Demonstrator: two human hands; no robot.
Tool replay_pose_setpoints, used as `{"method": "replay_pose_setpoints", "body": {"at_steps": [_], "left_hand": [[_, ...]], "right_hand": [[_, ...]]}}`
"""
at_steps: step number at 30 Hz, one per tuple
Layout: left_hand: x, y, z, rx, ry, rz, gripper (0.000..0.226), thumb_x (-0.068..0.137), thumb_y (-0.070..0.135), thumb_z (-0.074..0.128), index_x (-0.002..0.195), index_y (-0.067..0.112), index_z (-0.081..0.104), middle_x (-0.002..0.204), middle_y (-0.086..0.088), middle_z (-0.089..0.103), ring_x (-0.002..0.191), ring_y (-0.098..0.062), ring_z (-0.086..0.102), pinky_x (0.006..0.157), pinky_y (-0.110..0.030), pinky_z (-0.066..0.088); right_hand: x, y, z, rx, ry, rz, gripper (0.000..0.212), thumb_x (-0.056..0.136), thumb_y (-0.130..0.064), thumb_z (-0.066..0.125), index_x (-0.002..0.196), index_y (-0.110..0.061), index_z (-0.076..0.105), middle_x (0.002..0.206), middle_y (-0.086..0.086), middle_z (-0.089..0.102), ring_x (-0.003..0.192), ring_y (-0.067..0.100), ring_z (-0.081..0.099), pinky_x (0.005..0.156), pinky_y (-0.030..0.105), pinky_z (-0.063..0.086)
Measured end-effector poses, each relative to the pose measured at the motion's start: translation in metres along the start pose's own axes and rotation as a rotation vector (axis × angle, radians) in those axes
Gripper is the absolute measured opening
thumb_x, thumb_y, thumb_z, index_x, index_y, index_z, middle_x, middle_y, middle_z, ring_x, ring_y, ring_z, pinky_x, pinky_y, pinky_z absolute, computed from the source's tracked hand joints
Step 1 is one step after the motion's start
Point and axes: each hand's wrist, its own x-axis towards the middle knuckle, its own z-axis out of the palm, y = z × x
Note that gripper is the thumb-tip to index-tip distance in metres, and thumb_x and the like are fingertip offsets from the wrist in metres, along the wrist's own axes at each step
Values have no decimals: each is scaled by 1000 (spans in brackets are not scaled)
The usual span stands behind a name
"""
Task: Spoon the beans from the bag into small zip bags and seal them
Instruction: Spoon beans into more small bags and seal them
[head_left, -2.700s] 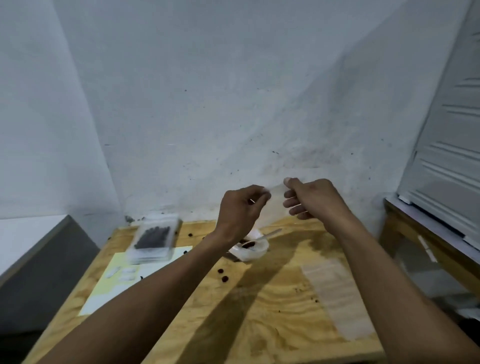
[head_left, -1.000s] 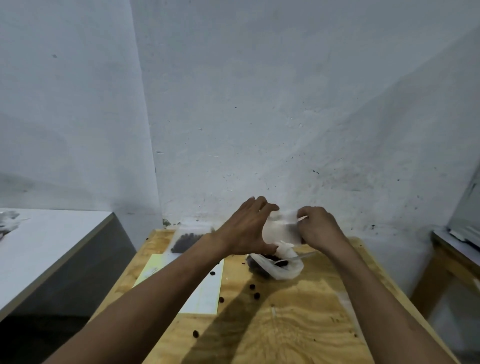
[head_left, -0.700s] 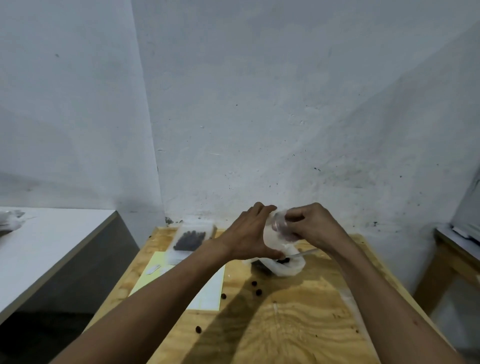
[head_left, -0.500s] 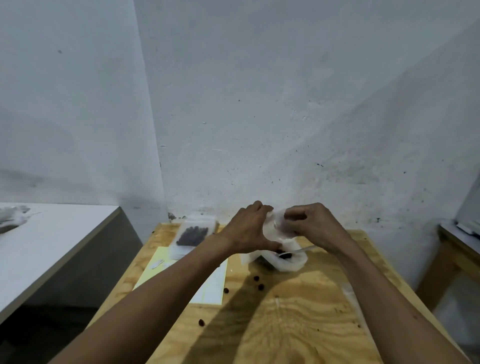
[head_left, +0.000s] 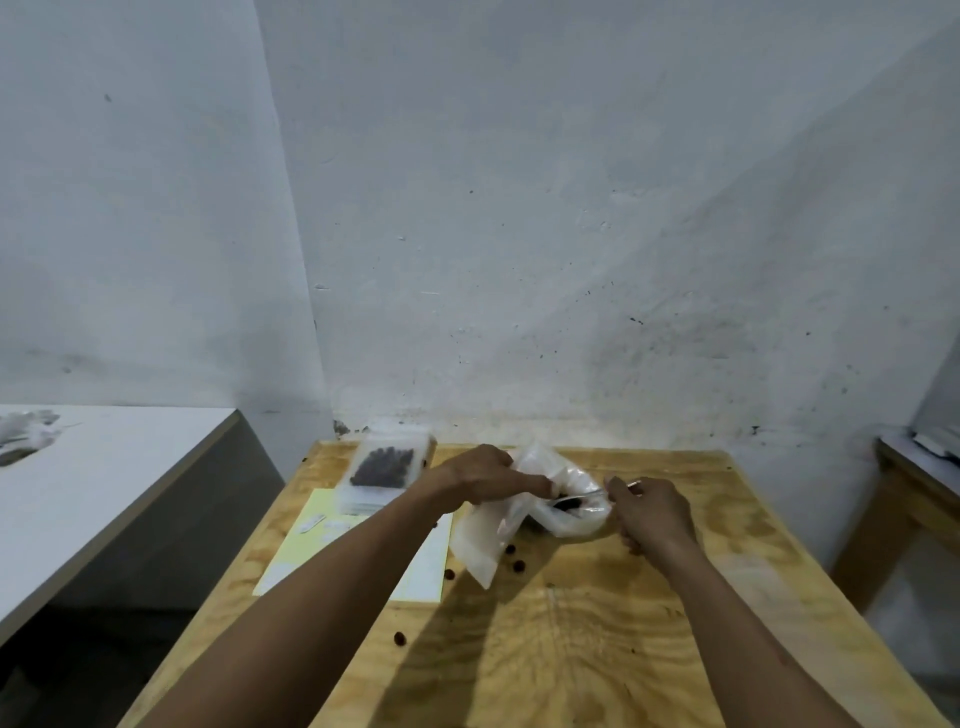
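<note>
My left hand (head_left: 485, 480) pinches the top of a small zip bag (head_left: 480, 540) between thumb and curled fingers, and the empty clear bag hangs down from the pinch so that its lower corner reaches toward the near side of the plywood table (head_left: 597, 649). My right hand (head_left: 652, 514) is curled around the handle of a spoon (head_left: 576, 500), whose bowl sits inside the open mouth of the bean bag (head_left: 569, 512), a crumpled clear bag resting on the table just right of the small zip bag and touching it. Dark beans show inside the bean bag around the spoon's bowl; I cannot tell whether the spoon is loaded. A few loose beans (head_left: 511, 558) lie on the wood just near of the two bags, with another farther toward me. At the far left of the table a filled zip bag (head_left: 384, 467) of dark beans lies on a stack of clear bags, and a pale yellow sheet (head_left: 322, 551) lies flat near of it, under my left forearm. A white counter (head_left: 104, 499) stands to the left of the table.
</note>
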Motion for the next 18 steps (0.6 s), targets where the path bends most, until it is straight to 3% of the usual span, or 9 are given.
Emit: {"method": "replay_pose_setpoints", "body": {"at_steps": [2,4,6,8,11,14,16,18], "left_hand": [[3,-2,4,-62,27,-11,70,63,67,80,108,15,70,108,0,69,95,-17,65,75,-29,53],[5,-3,3,-144,71,-37,69,65,64,81,108,12,69,107,-1,68,92,-16,64,72,-30,51],[6,-5,2,-221,117,-29,66,66,62,82,105,10,70,101,-2,70,88,-17,65,72,-31,50],[8,-4,2,-289,168,0,62,67,60,82,97,6,72,88,-2,67,77,-17,63,66,-30,44],[7,5,2,-330,168,70,67,62,66,80,85,3,69,80,-7,59,71,-20,59,66,-34,39],[4,16,5,-303,97,133,84,56,71,78,97,-2,72,91,-16,71,84,-35,69,72,-35,44],[2,19,4,-215,86,138,84,56,73,77,103,3,73,100,-17,73,93,-34,71,72,-35,46],[0,16,0,-109,91,142,72,63,69,77,102,10,74,99,-10,74,86,-26,70,72,-34,50]], "right_hand": [[0,-3,3,-35,50,-84,34,94,-34,62,77,-8,73,60,10,68,45,27,62,48,35,54],[1,-9,-1,-144,113,-221,38,95,-30,58,65,-10,68,53,7,63,48,25,60,49,37,52],[2,-15,-7,-247,163,-300,49,97,-25,54,49,-13,49,44,3,46,43,22,46,45,32,34],[0,-20,-11,-321,218,-314,51,96,-24,51,48,-14,40,45,3,39,42,21,38,45,28,24],[-1,-13,-4,-315,263,-263,48,95,-23,50,50,-8,43,47,7,44,45,25,44,46,26,25],[1,0,3,-195,245,-168,48,96,-18,50,50,-6,44,50,10,46,48,27,45,46,28,27],[3,6,4,-115,199,-121,45,97,-17,50,56,2,55,56,16,55,54,32,52,50,31,32],[3,9,2,-48,151,-113,41,99,-19,50,72,7,68,67,20,64,62,35,58,53,32,35]]}}
